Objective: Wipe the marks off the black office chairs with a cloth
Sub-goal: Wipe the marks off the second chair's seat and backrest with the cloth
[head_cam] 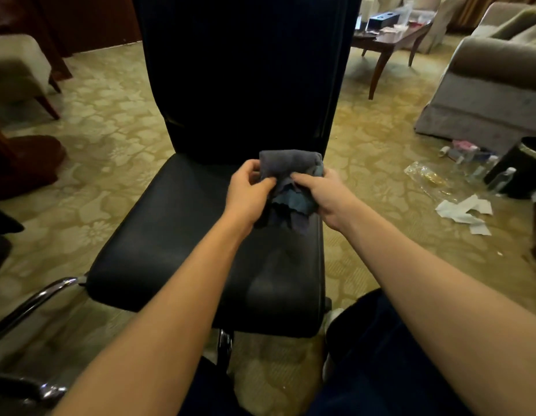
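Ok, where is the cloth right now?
In the head view, the cloth sits centre frame, held bunched between the left hand and right hand above the black chair's seat, near the backrest.

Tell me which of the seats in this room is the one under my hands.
The black office chair straight ahead; both hands hold the cloth over its seat. The beige armchair at far left and the sofa at right stand apart.

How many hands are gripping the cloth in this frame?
2. The left hand grips the cloth on its left side and the right hand grips its right side, above the rear of the chair seat.
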Available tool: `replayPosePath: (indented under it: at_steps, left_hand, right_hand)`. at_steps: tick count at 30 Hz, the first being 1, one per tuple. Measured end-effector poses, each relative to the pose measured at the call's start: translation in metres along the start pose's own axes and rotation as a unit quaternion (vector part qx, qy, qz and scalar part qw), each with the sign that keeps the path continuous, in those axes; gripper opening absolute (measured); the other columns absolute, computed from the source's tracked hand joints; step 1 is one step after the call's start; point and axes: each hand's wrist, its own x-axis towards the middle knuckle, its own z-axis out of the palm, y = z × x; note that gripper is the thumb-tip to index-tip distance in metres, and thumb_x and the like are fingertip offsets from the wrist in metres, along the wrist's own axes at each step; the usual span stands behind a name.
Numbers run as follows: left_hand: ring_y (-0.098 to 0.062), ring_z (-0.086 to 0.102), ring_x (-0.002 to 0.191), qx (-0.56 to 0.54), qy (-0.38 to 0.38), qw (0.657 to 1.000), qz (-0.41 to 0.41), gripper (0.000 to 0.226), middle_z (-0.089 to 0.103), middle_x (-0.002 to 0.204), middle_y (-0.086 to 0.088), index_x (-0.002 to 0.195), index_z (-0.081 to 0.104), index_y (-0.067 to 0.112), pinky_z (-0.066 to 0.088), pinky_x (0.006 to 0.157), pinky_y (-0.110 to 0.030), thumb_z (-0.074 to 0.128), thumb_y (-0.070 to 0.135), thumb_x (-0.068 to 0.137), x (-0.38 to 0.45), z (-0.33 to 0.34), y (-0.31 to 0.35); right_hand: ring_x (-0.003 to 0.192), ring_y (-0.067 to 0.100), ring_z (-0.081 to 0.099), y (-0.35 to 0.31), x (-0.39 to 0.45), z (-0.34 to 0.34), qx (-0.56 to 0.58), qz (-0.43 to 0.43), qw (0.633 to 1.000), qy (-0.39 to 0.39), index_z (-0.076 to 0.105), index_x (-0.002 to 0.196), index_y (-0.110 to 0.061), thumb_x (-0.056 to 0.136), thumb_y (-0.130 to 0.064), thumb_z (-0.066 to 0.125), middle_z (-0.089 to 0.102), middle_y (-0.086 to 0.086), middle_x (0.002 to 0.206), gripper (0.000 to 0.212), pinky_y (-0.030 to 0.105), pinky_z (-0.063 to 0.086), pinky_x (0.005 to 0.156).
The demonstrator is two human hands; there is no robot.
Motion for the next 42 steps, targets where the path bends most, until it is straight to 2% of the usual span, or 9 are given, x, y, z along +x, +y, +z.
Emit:
replayPosePath:
  at_steps: [3,8,14,19,26,28,33,39,42]
  left_hand:
    - [-0.016,0.066,0.089,0.001,-0.001,1.0,-0.021,0.017,0.07,0.095,-0.008,0.101,0.062,0.015,0.054,0.075,-0.026,0.063,0.001,0.091,-0.024,0.015,-0.02]
    - [-0.013,0.067,0.082,0.128,0.011,0.988,-0.08,0.022,0.072,0.084,0.004,0.095,0.071,0.025,0.055,0.079,-0.034,0.076,0.018,0.074,-0.049,0.005,-0.058]
    - [-0.022,0.072,0.084,0.189,0.029,0.958,-0.214,0.015,0.074,0.085,-0.005,0.089,0.065,0.021,0.058,0.081,-0.041,0.057,0.02,0.077,-0.106,-0.028,-0.107]
    - [-0.008,0.069,0.062,0.199,0.121,0.943,-0.236,0.017,0.07,0.073,0.001,0.089,0.063,0.023,0.06,0.069,-0.037,0.056,0.009,0.084,-0.147,-0.072,-0.127]
    - [-0.036,0.067,0.086,0.154,0.205,0.896,-0.363,0.02,0.07,0.089,-0.013,0.087,0.065,0.022,0.057,0.084,-0.053,0.055,0.017,0.07,-0.172,-0.129,-0.188]
    - [-0.036,0.067,0.087,0.154,0.217,0.887,-0.378,0.019,0.07,0.092,-0.016,0.088,0.062,0.021,0.057,0.084,-0.052,0.055,0.021,0.07,-0.178,-0.135,-0.183]
    - [-0.012,0.06,0.077,0.195,0.278,0.919,-0.2,0.008,0.063,0.082,0.004,0.093,0.057,0.025,0.048,0.065,-0.03,0.059,0.017,0.091,-0.171,-0.123,-0.119]
    - [-0.033,0.064,0.084,0.332,0.131,0.916,-0.182,0.014,0.066,0.081,-0.008,0.087,0.052,0.019,0.043,0.07,-0.037,0.061,0.028,0.092,-0.152,-0.076,-0.129]
    - [-0.039,0.064,0.093,0.429,0.074,0.884,-0.17,0.015,0.068,0.095,-0.014,0.097,0.051,0.02,0.045,0.073,-0.039,0.055,0.034,0.094,-0.151,-0.037,-0.13]
  right_hand:
    - [0.086,0.019,0.067,0.021,-0.018,-0.022,-0.079,-0.058,0.995,-0.001,0.065,0.104,-0.006,0.091,-0.003,0.064,0.069,0.01,0.094,0.013,0.031,0.056,0.075]
    - [0.093,0.029,0.068,0.069,-0.04,-0.033,-0.206,-0.128,0.97,-0.002,0.067,0.098,-0.009,0.083,-0.001,0.067,0.071,0.01,0.092,0.018,0.045,0.054,0.083]
    - [0.097,0.037,0.06,0.154,-0.085,-0.001,-0.506,-0.226,0.82,-0.143,0.066,0.108,-0.012,0.077,-0.014,0.067,0.064,0.012,0.106,0.031,0.045,0.052,0.078]
    - [0.088,0.028,0.052,0.186,-0.111,0.053,-0.539,-0.301,0.77,-0.159,0.062,0.099,-0.015,0.07,-0.012,0.073,0.055,0.006,0.1,0.031,0.043,0.051,0.059]
    - [0.112,0.032,0.048,0.204,-0.134,0.13,-0.57,-0.224,0.735,-0.292,0.055,0.12,-0.01,0.086,-0.009,0.062,0.052,0.012,0.123,0.034,0.042,0.046,0.09]
    - [0.115,0.035,0.052,0.205,-0.138,0.14,-0.551,-0.168,0.751,-0.324,0.052,0.118,-0.008,0.089,-0.01,0.059,0.055,0.015,0.124,0.03,0.042,0.045,0.091]
    - [0.093,0.034,0.062,0.164,-0.138,0.143,-0.327,-0.137,0.912,-0.205,0.048,0.098,-0.011,0.087,-0.014,0.061,0.065,0.017,0.102,0.017,0.039,0.048,0.073]
    - [0.089,0.036,0.063,0.158,-0.113,0.089,-0.373,-0.066,0.912,-0.155,0.05,0.099,-0.012,0.089,-0.019,0.061,0.066,0.017,0.097,0.017,0.04,0.05,0.072]
    - [0.076,0.016,0.062,0.177,-0.127,0.047,-0.332,-0.057,0.937,-0.09,0.056,0.091,-0.013,0.088,-0.015,0.064,0.066,0.004,0.084,0.009,0.029,0.043,0.066]
